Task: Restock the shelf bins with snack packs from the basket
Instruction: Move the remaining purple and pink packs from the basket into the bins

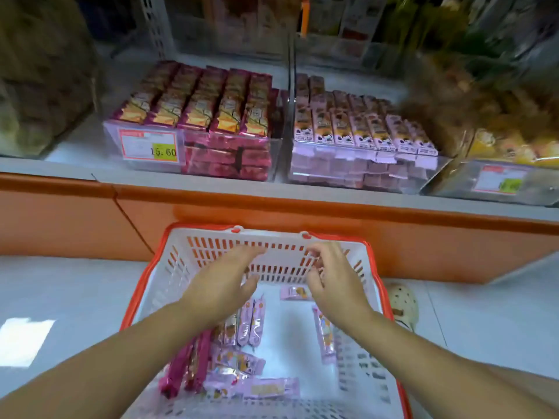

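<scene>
A white basket with an orange rim [145, 276] stands on the floor below the shelf. Several light pink snack packs [251, 325] and a few dark magenta packs [184, 373] lie on its bottom. My left hand [223, 282] hovers over the basket's far half, fingers spread, holding nothing. My right hand [335, 279] hangs beside it with fingers curled and apart, empty, just above a pink pack [295, 293]. On the shelf, a clear bin of magenta packs [199, 116] sits left of a clear bin of light pink packs [363, 131].
An orange shelf front [272, 213] runs between basket and bins. A price label reading 15.60 [148, 145] is on the left bin. A bin of yellow packs [508, 164] stands at the right. A shoe [402, 303] shows right of the basket.
</scene>
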